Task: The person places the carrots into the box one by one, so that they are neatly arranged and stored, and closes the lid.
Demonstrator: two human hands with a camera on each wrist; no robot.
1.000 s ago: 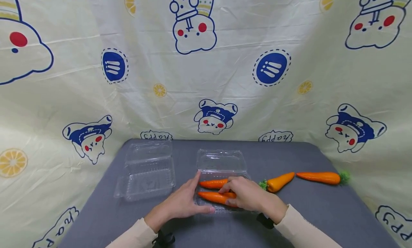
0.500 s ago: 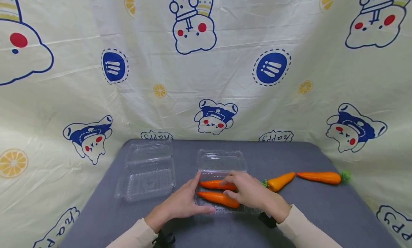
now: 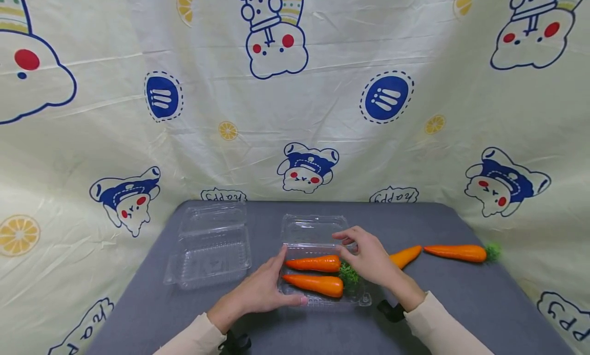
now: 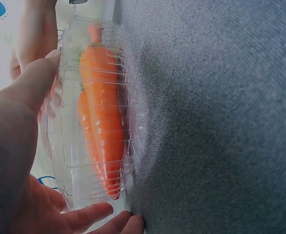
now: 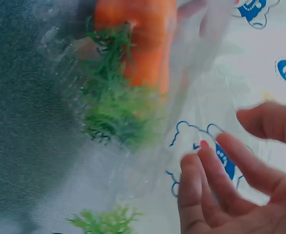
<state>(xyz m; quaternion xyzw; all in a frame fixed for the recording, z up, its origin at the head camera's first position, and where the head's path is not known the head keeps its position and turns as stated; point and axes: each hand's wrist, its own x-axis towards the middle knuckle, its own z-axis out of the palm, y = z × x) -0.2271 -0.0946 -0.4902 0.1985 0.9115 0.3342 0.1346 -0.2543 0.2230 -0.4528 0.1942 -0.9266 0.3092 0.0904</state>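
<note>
While the left hand rests against the left end of an open clear container at the lower middle of the head view, its fingers lie extended and its thumb spreads well away from them. The index fingertip is at the far left corner and the thumb runs along the near edge, so the hand brackets the box without curling round it. The left wrist view shows this thumb reaching toward the upper left and the fingers stretched out along the bottom of the frame.

To the right of centre, the right hand hangs over the right part of the container, its wrist angled up from the lower right. Its fingers are loosely bent, with a gap between thumb and fingertips, and grip nothing; the right wrist view shows that gap at the lower right.

Inside the container, an upper carrot and a lower carrot lie side by side, tips to the left, green tops to the right. Behind the right wrist, a partly hidden carrot lies on the grey table, with another carrot farther right. A second clear container sits open at left.
</note>
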